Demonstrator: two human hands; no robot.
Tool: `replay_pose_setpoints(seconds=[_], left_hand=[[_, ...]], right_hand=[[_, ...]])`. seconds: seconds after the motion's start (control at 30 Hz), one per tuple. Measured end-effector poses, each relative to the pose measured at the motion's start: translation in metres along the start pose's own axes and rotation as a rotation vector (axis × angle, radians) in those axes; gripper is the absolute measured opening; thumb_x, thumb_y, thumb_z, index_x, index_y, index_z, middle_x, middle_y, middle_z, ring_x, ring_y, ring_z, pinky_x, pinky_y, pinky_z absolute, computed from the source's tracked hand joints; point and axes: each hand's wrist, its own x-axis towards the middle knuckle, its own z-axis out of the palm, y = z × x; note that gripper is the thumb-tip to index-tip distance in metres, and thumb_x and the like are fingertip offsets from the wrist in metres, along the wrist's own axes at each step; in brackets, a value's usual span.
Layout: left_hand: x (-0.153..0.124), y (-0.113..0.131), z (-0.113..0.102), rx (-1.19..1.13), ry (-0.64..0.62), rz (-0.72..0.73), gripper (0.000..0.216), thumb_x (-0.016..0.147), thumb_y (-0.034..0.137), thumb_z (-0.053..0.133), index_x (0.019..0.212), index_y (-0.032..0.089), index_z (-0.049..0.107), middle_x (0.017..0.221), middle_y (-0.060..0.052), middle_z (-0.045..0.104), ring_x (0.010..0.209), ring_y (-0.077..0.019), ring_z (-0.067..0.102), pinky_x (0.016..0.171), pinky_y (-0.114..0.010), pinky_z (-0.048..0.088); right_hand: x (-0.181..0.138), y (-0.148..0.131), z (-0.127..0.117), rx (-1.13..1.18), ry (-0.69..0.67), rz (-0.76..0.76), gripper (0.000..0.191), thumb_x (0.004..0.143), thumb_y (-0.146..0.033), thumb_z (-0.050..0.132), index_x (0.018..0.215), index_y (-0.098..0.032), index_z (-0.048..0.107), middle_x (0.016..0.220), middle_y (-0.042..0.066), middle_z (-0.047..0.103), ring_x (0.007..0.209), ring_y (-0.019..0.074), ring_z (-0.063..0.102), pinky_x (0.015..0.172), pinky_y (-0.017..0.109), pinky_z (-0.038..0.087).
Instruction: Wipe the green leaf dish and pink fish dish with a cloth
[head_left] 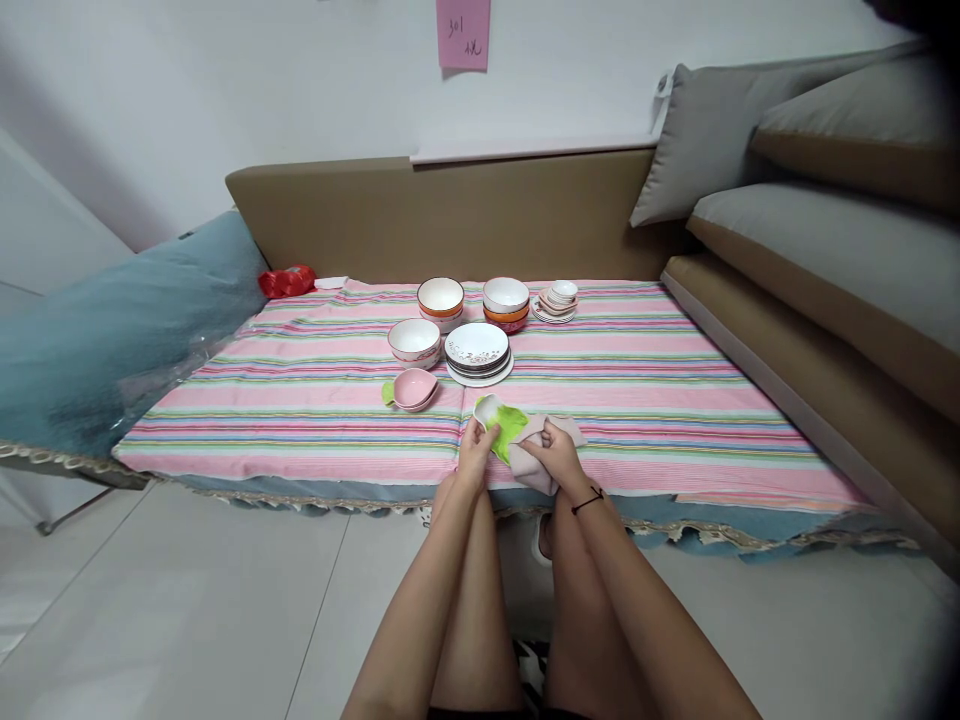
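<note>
My left hand [475, 452] is closed on a small white-and-green dish [508, 424], which has a bright green leaf-shaped part. My right hand [559, 460] grips a greyish-pink cloth [534, 474] against the dish's green side. Part of the dish is hidden by the cloth and my fingers. Just beyond my left hand sit pink bowls [414, 388] with a green leaf-shaped handle. Behind the dish, a stack of plates [477, 345] with a dark pattern rests on a larger white plate.
Bowls [415, 340] stand left of the plates, with orange-and-white bowl stacks [441, 296] [506, 296] behind. Small dishes [559, 297] are piled at right. A striped cloth [645, 400] covers the sofa seat. Cushions [832, 260] are heaped right; a red bundle [288, 281] lies far left.
</note>
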Motion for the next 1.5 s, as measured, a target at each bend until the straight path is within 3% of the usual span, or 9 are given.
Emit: replay_pose_setpoints(seconds=[0.27,0.43,0.57,0.7,0.9,1.03,1.17,1.37,1.5], left_hand=[[-0.003,0.004,-0.001,0.060,-0.002,-0.062,0.046,0.064,0.042,0.073,0.102,0.019,0.061,0.096,-0.003,0.065,0.087,-0.0173,0.059,0.075,-0.025,0.045],[-0.002,0.001,-0.004,0.064,-0.039,-0.091,0.041,0.066,0.044,0.071,0.097,0.018,0.063,0.093,-0.003,0.065,0.079,-0.0160,0.059,0.071,-0.025,0.044],[-0.001,-0.002,-0.005,0.064,-0.040,-0.086,0.040,0.067,0.043,0.071,0.097,0.018,0.063,0.093,-0.003,0.065,0.078,-0.0154,0.059,0.071,-0.026,0.044],[-0.001,-0.004,-0.005,0.057,-0.017,-0.083,0.041,0.068,0.044,0.071,0.099,0.018,0.062,0.088,-0.001,0.064,0.074,-0.0139,0.058,0.069,-0.025,0.044],[0.001,-0.004,-0.005,0.051,0.046,-0.049,0.048,0.068,0.046,0.070,0.105,0.019,0.058,0.074,0.003,0.056,0.065,-0.0105,0.052,0.063,-0.022,0.040],[0.002,-0.004,-0.006,0.059,0.142,-0.052,0.062,0.061,0.047,0.075,0.112,0.019,0.052,0.063,0.006,0.048,0.059,-0.0089,0.048,0.060,-0.021,0.038],[-0.001,0.000,-0.004,0.072,0.064,-0.090,0.064,0.060,0.045,0.076,0.113,0.019,0.050,0.069,0.003,0.055,0.066,-0.0109,0.055,0.067,-0.023,0.042],[-0.008,0.008,0.001,0.021,-0.162,-0.159,0.064,0.057,0.030,0.080,0.112,0.020,0.048,0.096,-0.005,0.065,0.085,-0.0155,0.061,0.076,-0.028,0.046],[-0.008,0.006,0.001,0.009,-0.265,-0.182,0.061,0.055,0.022,0.082,0.108,0.020,0.053,0.102,-0.006,0.065,0.092,-0.0169,0.061,0.080,-0.029,0.047]], right_hand=[[-0.002,-0.003,-0.005,-0.010,-0.005,0.085,0.034,0.069,-0.041,0.061,0.085,-0.012,0.069,0.083,0.009,0.072,0.074,0.0225,0.065,0.063,0.030,0.049],[-0.004,-0.005,-0.005,-0.113,0.040,0.038,0.029,0.071,-0.039,0.058,0.077,-0.013,0.068,0.073,0.007,0.070,0.068,0.0199,0.062,0.057,0.026,0.045],[-0.005,-0.007,-0.003,-0.145,0.041,0.022,0.030,0.072,-0.039,0.058,0.082,-0.013,0.068,0.076,0.006,0.070,0.069,0.0192,0.062,0.059,0.026,0.045],[-0.005,-0.007,-0.002,-0.142,0.024,0.024,0.028,0.073,-0.037,0.054,0.081,-0.013,0.067,0.079,0.006,0.070,0.071,0.0189,0.062,0.065,0.028,0.046],[-0.001,0.003,0.000,-0.104,-0.010,0.064,0.025,0.069,-0.034,0.047,0.069,-0.015,0.063,0.069,0.004,0.067,0.065,0.0192,0.058,0.058,0.028,0.045],[0.000,0.009,-0.001,-0.069,-0.024,0.020,0.028,0.070,-0.032,0.049,0.084,-0.015,0.065,0.085,0.006,0.070,0.076,0.0211,0.061,0.069,0.031,0.048],[0.000,0.005,-0.002,-0.012,0.023,0.012,0.029,0.070,-0.034,0.056,0.090,-0.015,0.065,0.088,0.007,0.070,0.077,0.0204,0.062,0.068,0.029,0.049],[-0.002,-0.004,-0.007,-0.064,0.247,0.097,0.028,0.064,-0.043,0.064,0.062,-0.016,0.058,0.053,-0.001,0.056,0.052,0.0129,0.048,0.047,0.023,0.037],[-0.001,-0.002,-0.010,-0.011,0.276,0.095,0.033,0.066,-0.048,0.061,0.066,-0.015,0.061,0.059,0.001,0.060,0.057,0.0142,0.051,0.050,0.024,0.039]])
